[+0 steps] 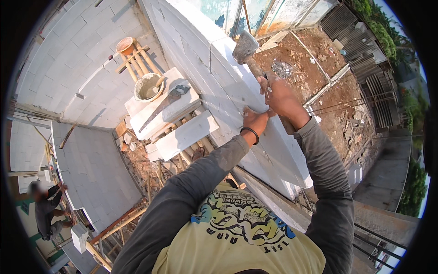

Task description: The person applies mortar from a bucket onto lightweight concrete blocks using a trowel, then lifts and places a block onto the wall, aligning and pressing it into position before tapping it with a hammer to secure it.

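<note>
My right hand is wrapped round the wooden handle of a hammer-like tool. Its blocky grey head is raised above the far part of the white block wall. Close below it, my left hand, with a black band at the wrist, is closed at the wall's top edge. What its fingers hold, if anything, is hidden. Left of the wall, a handsaw lies on pale blocks on the scaffold. Beside it stands a mortar bucket with a handled tool in it.
An orange bucket rests on bamboo poles farther back. Rubble covers ground at the left below. Across the wall lies a dirt yard with debris and thin rods. Another person works by a wall at far left.
</note>
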Action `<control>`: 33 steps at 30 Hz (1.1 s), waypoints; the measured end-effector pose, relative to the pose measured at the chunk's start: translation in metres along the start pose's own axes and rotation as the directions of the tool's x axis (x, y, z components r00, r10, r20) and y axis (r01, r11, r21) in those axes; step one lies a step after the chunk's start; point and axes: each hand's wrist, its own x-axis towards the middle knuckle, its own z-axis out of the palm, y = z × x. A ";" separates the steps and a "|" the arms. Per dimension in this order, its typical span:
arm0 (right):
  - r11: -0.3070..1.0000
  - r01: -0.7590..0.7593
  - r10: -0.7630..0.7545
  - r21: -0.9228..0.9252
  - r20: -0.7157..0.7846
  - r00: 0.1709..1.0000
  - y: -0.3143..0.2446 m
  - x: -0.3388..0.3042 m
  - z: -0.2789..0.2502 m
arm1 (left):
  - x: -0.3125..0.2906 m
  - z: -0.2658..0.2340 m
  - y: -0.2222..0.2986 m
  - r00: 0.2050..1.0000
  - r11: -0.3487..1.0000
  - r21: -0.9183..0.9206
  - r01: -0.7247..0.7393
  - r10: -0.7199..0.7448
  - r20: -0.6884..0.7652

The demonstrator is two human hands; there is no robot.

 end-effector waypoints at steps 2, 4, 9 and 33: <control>0.999 -0.017 0.020 0.040 -0.078 0.997 -0.002 0.000 0.005 | 0.014 -0.002 -0.012 0.999 0.999 0.035 -0.014 0.015 -0.040; 0.997 -0.021 0.020 -0.071 -0.010 1.000 0.010 0.002 0.006 | 0.017 -0.003 -0.014 1.000 1.000 -0.016 -0.021 0.021 0.008; 0.994 -0.053 0.056 -0.097 0.035 0.998 0.010 -0.002 0.008 | 0.012 -0.005 -0.014 1.000 1.000 -0.007 -0.011 0.011 -0.020; 0.036 -0.208 0.960 0.978 0.024 0.278 -0.099 -0.439 0.139 | 0.016 -0.011 -0.003 0.945 0.998 0.015 0.064 -0.065 0.322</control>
